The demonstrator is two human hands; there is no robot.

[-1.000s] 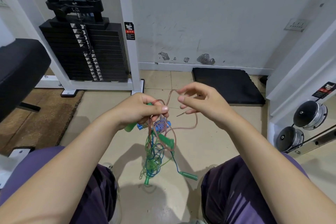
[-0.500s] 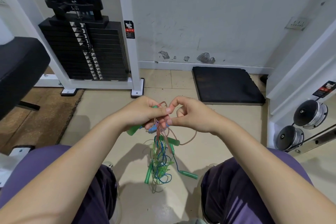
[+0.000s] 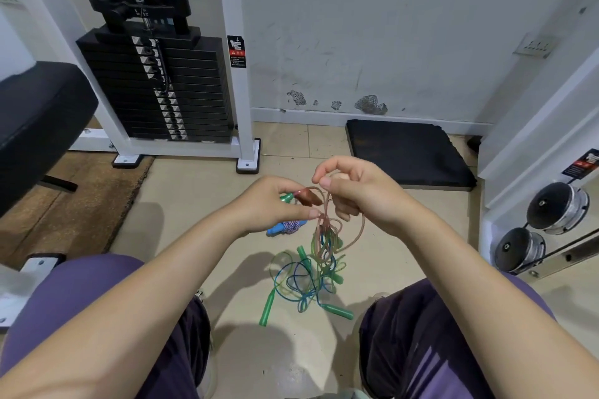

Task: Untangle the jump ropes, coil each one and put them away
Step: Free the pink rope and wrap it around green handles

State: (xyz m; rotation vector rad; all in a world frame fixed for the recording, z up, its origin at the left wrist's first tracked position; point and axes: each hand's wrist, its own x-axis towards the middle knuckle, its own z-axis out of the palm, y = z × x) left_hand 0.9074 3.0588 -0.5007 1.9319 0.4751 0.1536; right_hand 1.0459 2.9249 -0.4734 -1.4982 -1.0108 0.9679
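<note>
A tangle of thin jump ropes (image 3: 311, 272) hangs from my hands down to the tiled floor, green and blue strands mixed, with green handles (image 3: 267, 307) lying at the bottom. My left hand (image 3: 269, 204) grips a brown handle (image 3: 308, 197) and a green handle (image 3: 287, 197) and pinches the brown rope strands. My right hand (image 3: 353, 191) pinches a loop of the brown rope (image 3: 356, 233) just above the left thumb. A blue handle with a striped cord (image 3: 285, 227) lies on the floor under my left hand.
A weight-stack machine (image 3: 162, 84) stands at the back left, a black padded bench (image 3: 35, 120) at the far left. A black mat (image 3: 405, 152) lies against the wall. Dumbbells (image 3: 551, 210) sit on a rack at the right. My knees frame the floor patch.
My right hand has lifted a little and pulled a brown loop up from the left hand. The tangle has dropped lower, with more of it resting on the floor.
</note>
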